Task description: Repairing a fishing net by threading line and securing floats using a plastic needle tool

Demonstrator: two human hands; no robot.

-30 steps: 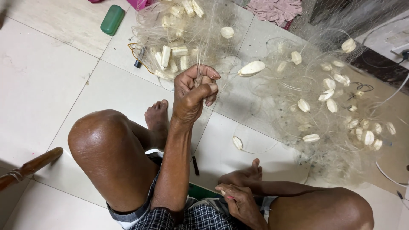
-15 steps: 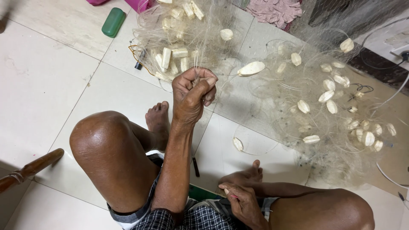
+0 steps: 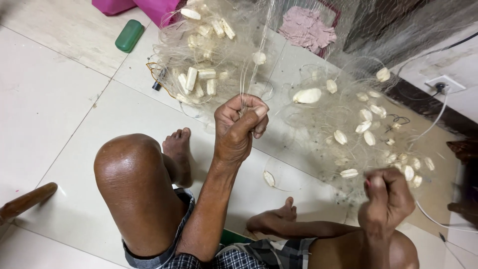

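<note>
A fine, clear fishing net [image 3: 298, 124] with several white oval floats [image 3: 307, 95] lies heaped on the tiled floor in front of me. My left hand [image 3: 239, 127] is raised over my knee and shut on a bunch of the net's strands, which run up from my fist. My right hand [image 3: 386, 199] is a fist over my right knee, shut on thin net line and something small and red. A second pile of floats [image 3: 199, 79] sits in the net at the far left.
My bare feet [image 3: 177, 149] rest on the white tiles. A green case [image 3: 129, 35] and a pink bag [image 3: 134, 6] lie at the far left, a pink cloth [image 3: 307, 31] behind the net. A wooden handle [image 3: 25, 201] pokes in at left; a wall socket [image 3: 444, 83] at right.
My right hand has risen from my lap and swung out to the right, pulling the line. My left hand has kept its grip on the bunched net.
</note>
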